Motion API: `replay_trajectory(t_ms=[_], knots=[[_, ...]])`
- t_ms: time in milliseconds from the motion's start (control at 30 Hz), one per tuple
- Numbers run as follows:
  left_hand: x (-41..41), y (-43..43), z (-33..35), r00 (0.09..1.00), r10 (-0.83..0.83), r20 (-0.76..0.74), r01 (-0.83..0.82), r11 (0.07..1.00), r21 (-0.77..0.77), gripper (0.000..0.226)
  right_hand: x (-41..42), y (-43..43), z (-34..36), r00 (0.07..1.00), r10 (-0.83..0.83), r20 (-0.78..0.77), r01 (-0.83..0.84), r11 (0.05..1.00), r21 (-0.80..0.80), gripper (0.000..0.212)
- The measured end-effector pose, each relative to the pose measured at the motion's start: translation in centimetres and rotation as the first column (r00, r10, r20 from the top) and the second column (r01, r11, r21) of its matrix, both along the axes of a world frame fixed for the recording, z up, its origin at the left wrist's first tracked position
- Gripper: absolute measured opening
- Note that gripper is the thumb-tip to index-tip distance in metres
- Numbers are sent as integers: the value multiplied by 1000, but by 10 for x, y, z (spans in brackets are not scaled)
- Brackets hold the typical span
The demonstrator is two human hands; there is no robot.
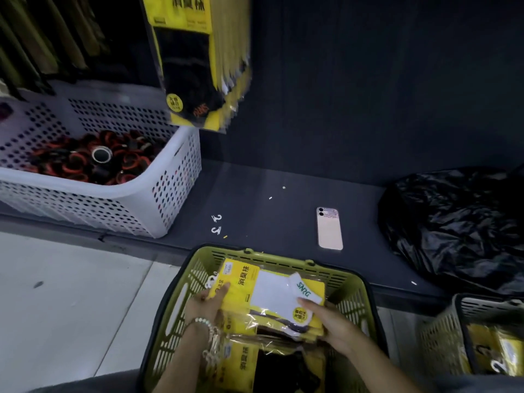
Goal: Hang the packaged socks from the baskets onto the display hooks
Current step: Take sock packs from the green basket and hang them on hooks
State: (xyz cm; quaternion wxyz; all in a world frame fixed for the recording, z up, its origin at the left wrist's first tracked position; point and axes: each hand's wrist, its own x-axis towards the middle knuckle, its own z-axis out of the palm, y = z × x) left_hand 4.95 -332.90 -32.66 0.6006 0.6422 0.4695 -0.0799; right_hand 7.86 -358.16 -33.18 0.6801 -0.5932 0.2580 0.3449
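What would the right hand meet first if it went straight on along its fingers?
The right hand grips the top sock pack, so that pack comes first. Beyond it the line seems to run toward the green basket's far rim, though depth is unclear.

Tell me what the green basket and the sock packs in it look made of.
The green basket looks like rigid moulded plastic, matte, with slotted walls. The sock packs seem clear glossy film over yellow card: glare and wrinkles show on the wrap.
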Motion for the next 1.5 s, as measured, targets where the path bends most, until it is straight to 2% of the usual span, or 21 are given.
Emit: replay_trajectory(t_ms=[100, 167, 200, 267, 333, 400, 500, 567, 667, 733, 800, 867, 933, 1033, 1133, 1233, 1367, 1500], knots=[[6, 4, 40, 954, 130, 271, -154, 986, 70, 54, 2, 5, 39, 996, -4, 88, -9, 990, 142, 44], [12, 5, 69, 836, 303, 457, -314, 948, -54, 48, 5, 10, 65, 986, -37, 162, 0, 974, 226, 47], [15, 3, 84, 780, 357, 514, -321, 933, -162, 43, 7, 14, 79, 981, -63, 186, 11, 963, 270, 48], [20, -3, 113, 756, 298, 583, -131, 941, -312, 36, 10, 23, 105, 968, -89, 234, 4, 940, 342, 50], [24, -13, 139, 739, 183, 649, 62, 940, -335, 42, 13, 34, 131, 951, -46, 305, -71, 930, 361, 52], [30, -17, 168, 635, 149, 758, 109, 954, -279, 46, 17, 42, 157, 911, -5, 412, -119, 954, 275, 61], [34, -11, 212, 470, 28, 882, 99, 991, -85, 35, 33, 47, 189, 800, -63, 596, 32, 998, 63, 72], [36, -6, 242, 413, -87, 907, 85, 995, 57, 35, 45, 52, 221, 700, -78, 710, 63, 997, 48, 65], [37, -7, 281, 347, -248, 904, 100, 969, 228, 35, 56, 69, 280, 505, -65, 861, -3, 997, 77, 40], [40, -11, 301, 300, -303, 905, 125, 953, 277, 31, 54, 80, 315, 383, -104, 918, -13, 993, 118, 29], [44, -11, 319, 269, -316, 910, 117, 948, 295, 34, 54, 88, 340, 303, -127, 944, -10, 991, 137, 27], [50, -5, 332, 256, -302, 918, 92, 953, 288, 41, 56, 91, 356, 301, -131, 944, -36, 988, 149, 27], [55, 2, 341, 239, -308, 921, 76, 952, 298, 42, 60, 94, 363, 346, -126, 930, -88, 982, 166, 28], [62, 12, 348, 218, -354, 909, 56, 935, 351, 27, 68, 97, 366, 393, -125, 911, -108, 977, 181, 22], [69, 26, 351, 215, -376, 901, 17, 924, 382, 26, 76, 99, 362, 435, -137, 890, -91, 977, 194, 19], [77, 45, 353, 238, -339, 910, -18, 935, 353, 30, 86, 99, 356, 465, -149, 873, -43, 981, 190, 19], [89, 72, 354, 286, -256, 923, -110, 948, 297, 23, 106, 98, 353, 458, -172, 872, 62, 985, 162, 16], [102, 89, 347, 333, -206, 920, -160, 949, 271, 41, 129, 105, 362, 428, -151, 891, 106, 988, 116, 13]])
